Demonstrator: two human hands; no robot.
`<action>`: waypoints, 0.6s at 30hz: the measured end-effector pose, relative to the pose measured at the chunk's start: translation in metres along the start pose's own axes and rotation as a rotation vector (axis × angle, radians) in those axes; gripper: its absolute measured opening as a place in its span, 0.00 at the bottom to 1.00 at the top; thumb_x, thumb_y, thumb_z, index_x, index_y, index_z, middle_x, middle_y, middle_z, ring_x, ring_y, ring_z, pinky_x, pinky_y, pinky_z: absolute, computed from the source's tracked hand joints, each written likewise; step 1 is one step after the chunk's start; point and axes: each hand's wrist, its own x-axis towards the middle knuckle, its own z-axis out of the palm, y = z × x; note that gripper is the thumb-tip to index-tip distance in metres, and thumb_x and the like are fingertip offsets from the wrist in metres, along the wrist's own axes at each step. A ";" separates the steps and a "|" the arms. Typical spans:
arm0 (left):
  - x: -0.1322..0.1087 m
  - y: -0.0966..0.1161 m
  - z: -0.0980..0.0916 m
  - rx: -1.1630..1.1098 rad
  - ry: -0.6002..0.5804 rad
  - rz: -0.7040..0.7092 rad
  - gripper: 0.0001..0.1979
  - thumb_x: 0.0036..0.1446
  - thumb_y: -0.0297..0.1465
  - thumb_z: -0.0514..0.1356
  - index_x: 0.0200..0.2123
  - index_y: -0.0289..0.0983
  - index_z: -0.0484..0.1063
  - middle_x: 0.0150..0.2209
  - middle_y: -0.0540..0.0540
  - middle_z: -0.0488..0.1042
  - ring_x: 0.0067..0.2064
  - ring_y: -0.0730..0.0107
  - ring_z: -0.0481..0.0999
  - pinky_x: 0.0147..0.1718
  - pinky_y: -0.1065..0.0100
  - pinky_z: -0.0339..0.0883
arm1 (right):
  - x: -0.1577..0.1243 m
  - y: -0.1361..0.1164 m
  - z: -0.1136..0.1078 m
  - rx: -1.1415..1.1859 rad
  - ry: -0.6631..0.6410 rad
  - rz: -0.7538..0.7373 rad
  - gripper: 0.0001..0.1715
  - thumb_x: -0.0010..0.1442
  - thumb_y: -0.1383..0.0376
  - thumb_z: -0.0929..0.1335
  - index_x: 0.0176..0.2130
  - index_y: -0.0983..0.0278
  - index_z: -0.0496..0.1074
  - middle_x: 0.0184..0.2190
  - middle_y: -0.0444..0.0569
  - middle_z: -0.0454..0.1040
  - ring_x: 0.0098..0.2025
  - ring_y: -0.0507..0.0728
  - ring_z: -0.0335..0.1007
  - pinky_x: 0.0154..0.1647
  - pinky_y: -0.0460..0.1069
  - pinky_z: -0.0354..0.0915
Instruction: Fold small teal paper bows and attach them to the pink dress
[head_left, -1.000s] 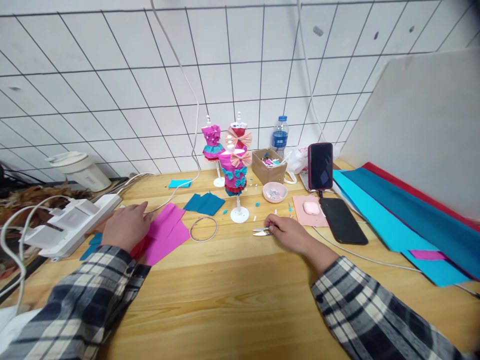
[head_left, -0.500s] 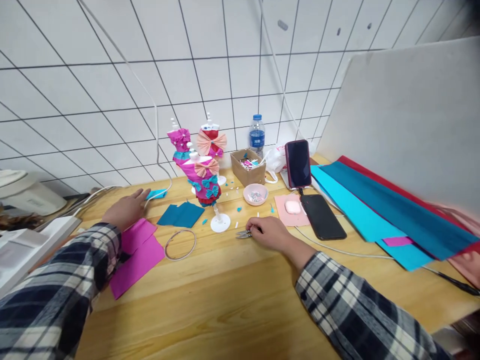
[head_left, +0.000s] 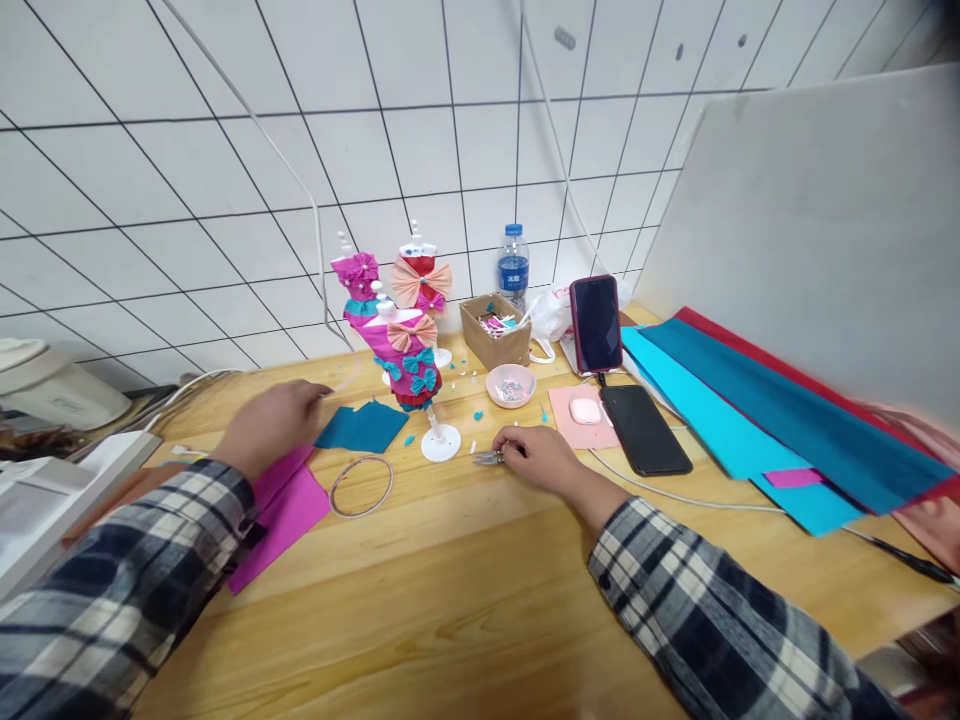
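Observation:
My left hand (head_left: 277,425), blurred, has its fingers drawn together above the magenta cloth (head_left: 289,510). A white cable (head_left: 321,260) curves down to its fingertips; what they grip is hidden. My right hand (head_left: 536,457) rests on the table, closed round small metal thread snips (head_left: 489,458) with the blades pointing left. Between the hands lie a teal cloth piece (head_left: 362,426) and a thin hoop (head_left: 361,487). Just beyond stands a small dress form (head_left: 405,350) dressed in magenta cloth with blue and peach bows.
Two more dressed forms, one magenta (head_left: 358,275) and one red (head_left: 426,270), stand behind. Nearby are a cardboard box (head_left: 495,345), pink bowl (head_left: 511,386), water bottle (head_left: 513,270), propped phone (head_left: 596,325) and flat phone (head_left: 646,430). Folded cloths (head_left: 787,420) lie right; a power strip (head_left: 97,500), left.
My left hand has lifted and its fingers have drawn together. The light-blue piece beneath them is out of sight, and the cable has shifted. My right hand stays with the snips.

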 end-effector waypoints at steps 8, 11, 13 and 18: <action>-0.028 0.038 0.011 -0.113 0.202 -0.067 0.30 0.60 0.44 0.49 0.59 0.30 0.59 0.45 0.34 0.74 0.47 0.50 0.74 0.44 0.59 0.64 | -0.002 0.000 0.000 -0.008 0.025 -0.004 0.16 0.59 0.65 0.61 0.40 0.56 0.76 0.30 0.43 0.77 0.33 0.54 0.70 0.31 0.46 0.54; -0.030 0.036 0.017 -0.249 0.085 0.046 0.26 0.58 0.43 0.51 0.55 0.33 0.65 0.49 0.35 0.72 0.51 0.52 0.71 0.51 0.58 0.62 | -0.002 0.000 0.001 0.000 0.035 -0.004 0.16 0.59 0.64 0.61 0.40 0.56 0.76 0.31 0.43 0.78 0.33 0.54 0.70 0.30 0.46 0.54; -0.029 0.037 0.023 -0.365 0.022 0.072 0.26 0.56 0.40 0.53 0.55 0.35 0.66 0.54 0.37 0.70 0.56 0.53 0.68 0.56 0.59 0.58 | -0.002 0.000 0.001 0.009 0.040 -0.003 0.16 0.59 0.64 0.61 0.40 0.56 0.76 0.31 0.43 0.78 0.34 0.54 0.70 0.30 0.46 0.54; -0.030 0.034 0.026 -0.481 0.028 -0.100 0.17 0.54 0.36 0.53 0.43 0.35 0.75 0.46 0.35 0.76 0.51 0.45 0.72 0.53 0.50 0.61 | -0.003 0.002 0.001 0.048 0.046 -0.011 0.15 0.59 0.65 0.61 0.39 0.57 0.76 0.31 0.43 0.78 0.33 0.53 0.69 0.31 0.45 0.55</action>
